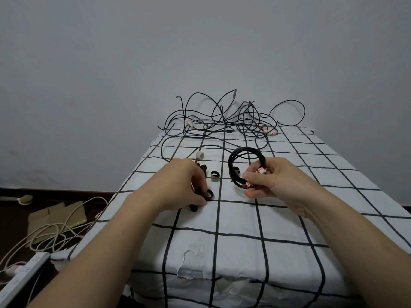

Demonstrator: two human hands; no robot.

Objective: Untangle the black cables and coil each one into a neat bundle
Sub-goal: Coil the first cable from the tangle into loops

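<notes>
A tangle of black cables (224, 121) with red-and-white tags lies at the far end of the table. My right hand (269, 181) grips a coiled black cable (235, 161) by its lower right side, holding the loop upright above the cloth. My left hand (184, 185) reaches down to several small black strap rolls, pinching one strap roll (208, 194) between thumb and fingers. Another strap roll (215, 175) sits between the hands, and one more strap roll (193, 207) lies under the left hand.
The table is covered by a white cloth with a black grid (244, 230). A small white cylinder (199, 155) stands behind my left hand. On the floor at left lie a white power strip (24, 274), white cords (55, 230) and cardboard (55, 216). A grey wall backs the table.
</notes>
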